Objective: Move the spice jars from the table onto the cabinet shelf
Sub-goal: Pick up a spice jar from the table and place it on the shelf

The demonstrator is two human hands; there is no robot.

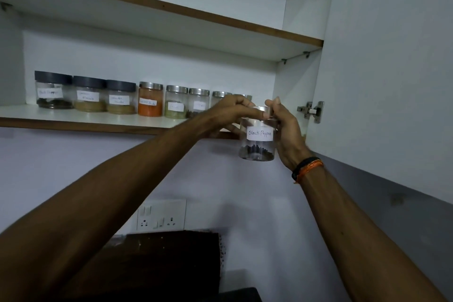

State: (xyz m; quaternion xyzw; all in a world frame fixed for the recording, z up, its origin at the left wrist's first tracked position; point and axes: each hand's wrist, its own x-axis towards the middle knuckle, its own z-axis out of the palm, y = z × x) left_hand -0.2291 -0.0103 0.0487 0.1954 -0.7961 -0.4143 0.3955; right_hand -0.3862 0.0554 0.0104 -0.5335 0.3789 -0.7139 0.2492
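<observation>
at the open cabinet, we lift the black pepper jar [257, 140] just below the shelf [81, 117] edge, at about four o'clock from the row already standing there — three dark-lidded jars [85, 93] and several steel-lidded jars [176, 102]. our left hand [232, 111] pinches the steel lid from nine o'clock; our right hand [285, 130] wraps the glass from three o'clock. most of the job looks done — this jar is not yet set down, and the table is out of sight.
</observation>
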